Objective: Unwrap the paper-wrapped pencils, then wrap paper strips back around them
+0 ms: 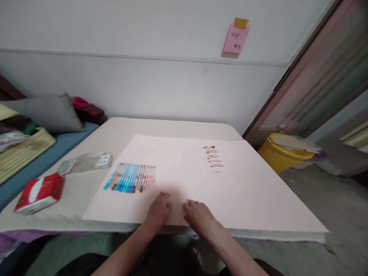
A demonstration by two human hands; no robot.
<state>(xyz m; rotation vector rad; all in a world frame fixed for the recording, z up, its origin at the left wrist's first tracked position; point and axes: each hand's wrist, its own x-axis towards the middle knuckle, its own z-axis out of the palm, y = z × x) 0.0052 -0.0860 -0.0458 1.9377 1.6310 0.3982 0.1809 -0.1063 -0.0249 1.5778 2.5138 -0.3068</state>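
Observation:
My left hand rests near the front edge of a pale pink sheet, its fingers loosely bent and a little apart. To its right lies my right hand, palm down with loosely curled fingers on the sheet. Neither hand holds anything that I can see. A row of several pens in blue, brown, grey and pink lies side by side, left of and beyond my left hand. Farther off to the right, several short pen parts with dark pointed tips form a column. Their exact kind is too small to tell.
Left of the sheet are a clear plastic pouch and a red tissue pack on the cloth-covered table. A grey cushion stands beyond. A yellow bucket is at the right. A pink note hangs on the wall.

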